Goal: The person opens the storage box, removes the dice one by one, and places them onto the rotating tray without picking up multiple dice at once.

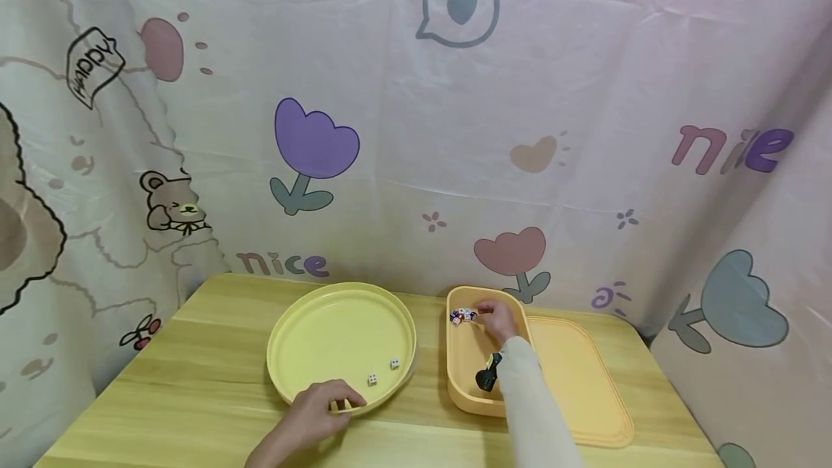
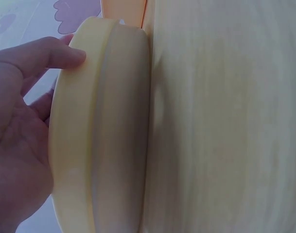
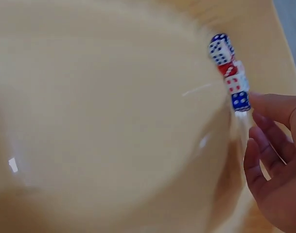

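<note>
My left hand (image 1: 315,414) holds the near rim of a round yellow tray (image 1: 325,352). In the left wrist view its thumb lies against the tray's outer wall and the other fingers pass behind the rim. Two white dice, a nearer die (image 1: 373,380) and a farther die (image 1: 394,364), lie inside the tray at its right. My right hand (image 1: 497,320) reaches into an orange rectangular box (image 1: 477,404). A cluster of blue, white and red dice (image 3: 230,73) sits by the box wall. The right thumb tip is right at the end blue die, with the other fingers loosely bent below it.
An orange lid (image 1: 578,381) lies flat on the wooden table (image 1: 195,360), right of the box and partly behind the right sleeve (image 1: 539,410). A black wrist camera (image 1: 487,378) overlaps the box. A printed curtain (image 1: 403,186) hangs behind the table.
</note>
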A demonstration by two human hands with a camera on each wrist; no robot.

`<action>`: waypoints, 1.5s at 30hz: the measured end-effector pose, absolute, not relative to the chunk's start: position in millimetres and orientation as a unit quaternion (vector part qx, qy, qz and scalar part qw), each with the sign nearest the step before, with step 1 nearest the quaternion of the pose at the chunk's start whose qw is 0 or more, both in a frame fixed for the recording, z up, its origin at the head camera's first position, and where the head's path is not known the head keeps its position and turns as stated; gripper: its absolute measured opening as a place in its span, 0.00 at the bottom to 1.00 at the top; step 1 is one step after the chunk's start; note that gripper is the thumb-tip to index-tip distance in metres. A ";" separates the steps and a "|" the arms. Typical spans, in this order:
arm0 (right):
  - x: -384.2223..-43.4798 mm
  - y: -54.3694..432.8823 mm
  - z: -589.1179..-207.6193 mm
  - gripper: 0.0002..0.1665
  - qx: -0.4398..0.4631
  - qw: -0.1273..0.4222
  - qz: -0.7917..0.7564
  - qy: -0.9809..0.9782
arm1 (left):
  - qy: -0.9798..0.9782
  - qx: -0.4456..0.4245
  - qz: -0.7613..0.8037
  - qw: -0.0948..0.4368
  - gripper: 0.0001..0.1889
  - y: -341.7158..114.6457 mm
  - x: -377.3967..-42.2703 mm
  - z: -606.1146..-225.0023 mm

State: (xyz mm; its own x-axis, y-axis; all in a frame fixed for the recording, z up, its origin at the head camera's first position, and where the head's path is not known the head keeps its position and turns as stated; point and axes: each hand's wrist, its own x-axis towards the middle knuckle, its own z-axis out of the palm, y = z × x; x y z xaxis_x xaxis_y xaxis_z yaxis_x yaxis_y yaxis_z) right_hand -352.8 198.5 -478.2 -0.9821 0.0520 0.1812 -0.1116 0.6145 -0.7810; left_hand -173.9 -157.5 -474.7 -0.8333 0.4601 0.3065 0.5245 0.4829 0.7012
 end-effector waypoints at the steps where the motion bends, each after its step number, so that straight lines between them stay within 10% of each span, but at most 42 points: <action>1: -352.5 198.4 -479.8 0.15 0.015 0.090 0.439 -0.894 | -0.861 -0.286 -0.419 0.040 0.13 -157.6 -174.2 -474.5; 45: -332.7 180.9 -435.5 0.07 0.047 0.125 0.464 -0.876 | -0.869 -0.275 -0.409 0.041 0.13 -155.3 -173.5 -475.1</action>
